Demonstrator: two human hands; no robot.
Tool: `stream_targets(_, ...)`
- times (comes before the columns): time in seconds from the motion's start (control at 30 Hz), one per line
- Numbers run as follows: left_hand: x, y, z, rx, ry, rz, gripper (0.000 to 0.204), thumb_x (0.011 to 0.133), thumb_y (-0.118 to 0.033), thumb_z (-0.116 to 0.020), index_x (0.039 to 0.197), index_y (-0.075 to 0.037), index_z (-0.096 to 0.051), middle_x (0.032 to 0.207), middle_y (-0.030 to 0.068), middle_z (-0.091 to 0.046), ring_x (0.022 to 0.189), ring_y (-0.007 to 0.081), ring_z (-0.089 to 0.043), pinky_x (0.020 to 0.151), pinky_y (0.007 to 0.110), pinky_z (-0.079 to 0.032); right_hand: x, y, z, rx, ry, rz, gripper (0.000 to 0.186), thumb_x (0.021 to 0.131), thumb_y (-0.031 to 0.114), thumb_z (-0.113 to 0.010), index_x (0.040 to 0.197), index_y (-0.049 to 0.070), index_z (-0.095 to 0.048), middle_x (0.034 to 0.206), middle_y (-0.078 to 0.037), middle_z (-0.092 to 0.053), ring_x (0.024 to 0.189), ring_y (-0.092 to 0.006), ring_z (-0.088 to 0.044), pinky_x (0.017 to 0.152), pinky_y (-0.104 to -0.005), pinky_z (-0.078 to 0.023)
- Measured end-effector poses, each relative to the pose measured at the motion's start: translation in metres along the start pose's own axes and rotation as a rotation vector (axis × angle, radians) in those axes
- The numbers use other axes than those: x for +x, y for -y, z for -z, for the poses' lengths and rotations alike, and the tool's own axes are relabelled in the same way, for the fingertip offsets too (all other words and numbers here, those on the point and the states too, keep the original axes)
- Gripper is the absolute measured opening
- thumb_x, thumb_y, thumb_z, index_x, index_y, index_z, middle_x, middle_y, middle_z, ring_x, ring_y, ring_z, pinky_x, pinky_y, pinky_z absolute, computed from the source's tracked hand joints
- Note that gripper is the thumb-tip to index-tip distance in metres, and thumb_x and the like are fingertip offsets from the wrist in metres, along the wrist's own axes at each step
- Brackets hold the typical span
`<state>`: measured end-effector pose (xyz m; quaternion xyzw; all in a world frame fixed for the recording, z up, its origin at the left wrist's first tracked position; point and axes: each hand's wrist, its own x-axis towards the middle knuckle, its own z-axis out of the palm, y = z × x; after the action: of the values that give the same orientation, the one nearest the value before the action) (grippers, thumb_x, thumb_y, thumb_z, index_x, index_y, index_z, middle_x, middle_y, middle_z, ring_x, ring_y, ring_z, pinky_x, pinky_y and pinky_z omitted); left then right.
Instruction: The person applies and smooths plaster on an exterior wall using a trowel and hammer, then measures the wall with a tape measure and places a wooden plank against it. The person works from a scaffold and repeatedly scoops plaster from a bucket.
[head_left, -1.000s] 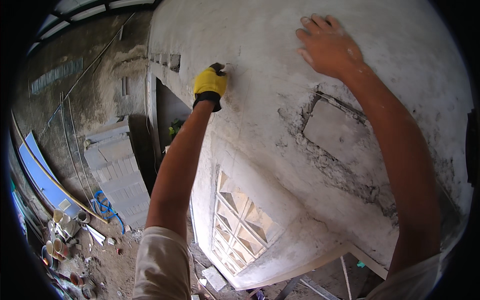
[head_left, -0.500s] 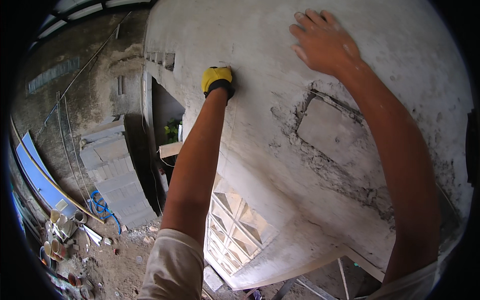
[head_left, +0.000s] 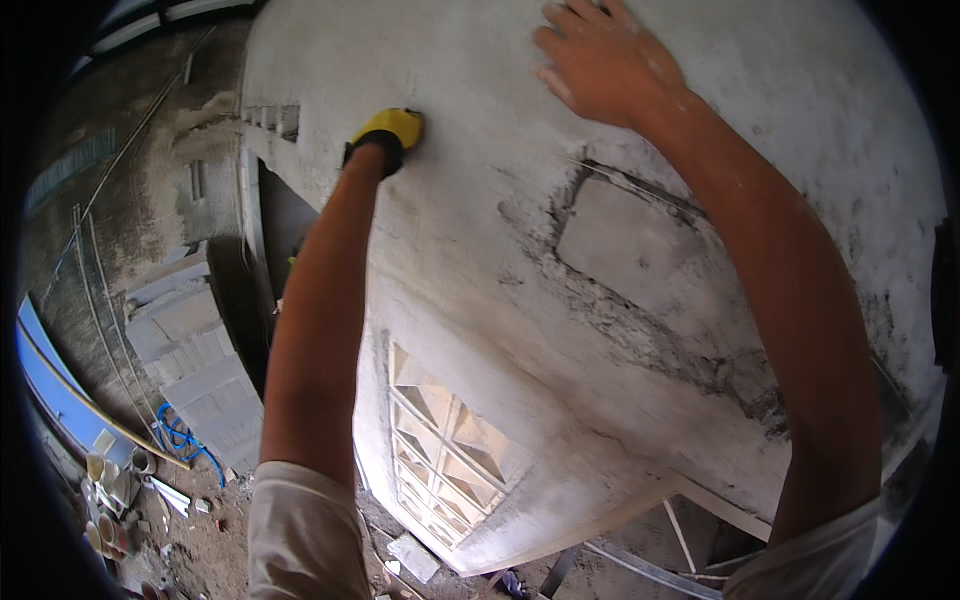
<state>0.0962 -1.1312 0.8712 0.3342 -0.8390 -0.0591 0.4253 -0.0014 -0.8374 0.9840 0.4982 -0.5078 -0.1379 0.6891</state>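
Observation:
A grey-white plastered wall [head_left: 520, 300] fills most of the view. My left hand [head_left: 392, 135], in a yellow and black glove, is up against its surface at upper centre. Its fingers are curled and turned away, so whatever they hold is hidden. Higher and to the right, my bare right hand [head_left: 610, 65] rests on the plaster with fingers spread and some pale dust on the skin. Below it is a rough-edged recessed patch [head_left: 620, 235], partly behind my right forearm, with a thin line or rod along its top.
At the left, grey blocks [head_left: 195, 350] are stacked beside a doorway [head_left: 280, 215], with a blue board [head_left: 60, 380], blue hose [head_left: 190, 440] and several buckets [head_left: 105, 500] on dirt ground. A white lattice panel [head_left: 445, 450] sits low in the wall; metal bars [head_left: 650, 580] are underneath.
The wall sits further left in the picture than half a second ago. Both hands appear higher and further left in the frame, and the gloved fingers are more hidden than a second ago.

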Motion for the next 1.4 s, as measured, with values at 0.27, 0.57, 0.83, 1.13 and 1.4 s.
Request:
stream_targets(0.27, -0.02, 0.038, -0.005, -1.671, -0.238, 0.553, 0.019, 0.089, -0.023, -0.062, 0.092, -0.004, -0.065, 0.086, 0.01, -0.069, 0.072, 0.0191, -0.066, 0.067, 0.034, -0.052, -0.003, 0.001, -0.003, -0.035, 0.081, -0.044, 0.04, 0.1, 0.036, -0.05, 0.131, 0.011, -0.055, 0.145, -0.008, -0.047, 0.138, -0.0233, -0.038, 0.117, -0.0433, -0.028)
stream_targets(0.57, -0.056, 0.009, -0.048, -0.383, -0.676, -0.292, 0.022, 0.086, -0.014, -0.072, 0.107, -0.011, -0.072, 0.1, 0.01, -0.071, 0.091, 0.027, -0.069, 0.083, 0.031, -0.052, -0.002, 0.005, -0.005, -0.064, 0.054, -0.058, 0.039, 0.099, 0.036, -0.052, 0.129, 0.011, -0.055, 0.144, -0.008, -0.048, 0.137, -0.0233, -0.039, 0.116, -0.0427, -0.029)
stream_targets(0.83, -0.056, -0.009, -0.051, -0.18, -0.811, -0.271, 0.016, 0.086, -0.015, -0.071, 0.101, -0.009, -0.067, 0.097, 0.0122, -0.069, 0.088, 0.0342, -0.066, 0.076, 0.036, -0.053, -0.003, 0.003, -0.002, -0.067, 0.078, -0.067, 0.037, 0.099, 0.034, -0.052, 0.128, 0.01, -0.056, 0.144, -0.008, -0.048, 0.136, -0.0231, -0.039, 0.117, -0.0422, -0.027)
stream_targets(1.13, -0.064, 0.052, 0.014, -0.852, 0.012, -0.391, 0.02, 0.09, -0.013, -0.061, 0.108, -0.003, -0.065, 0.104, 0.0076, -0.066, 0.096, 0.0174, -0.063, 0.085, 0.03, -0.049, -0.005, 0.0, 0.003, -0.015, 0.145, -0.086, 0.04, 0.099, 0.035, -0.051, 0.131, 0.011, -0.055, 0.146, -0.008, -0.046, 0.137, -0.0236, -0.038, 0.118, -0.0429, -0.026)
stream_targets(1.4, -0.161, 0.078, 0.215, -1.301, 0.45, -0.372, 0.019, 0.091, -0.027, -0.063, 0.094, -0.01, -0.054, 0.083, -0.0007, -0.049, 0.062, 0.0098, -0.047, 0.06, 0.028, -0.042, -0.002, 0.0, 0.011, -0.008, 0.08, -0.066, 0.038, 0.098, 0.034, -0.054, 0.128, 0.01, -0.056, 0.143, -0.009, -0.048, 0.136, -0.0239, -0.039, 0.117, -0.0432, -0.028)
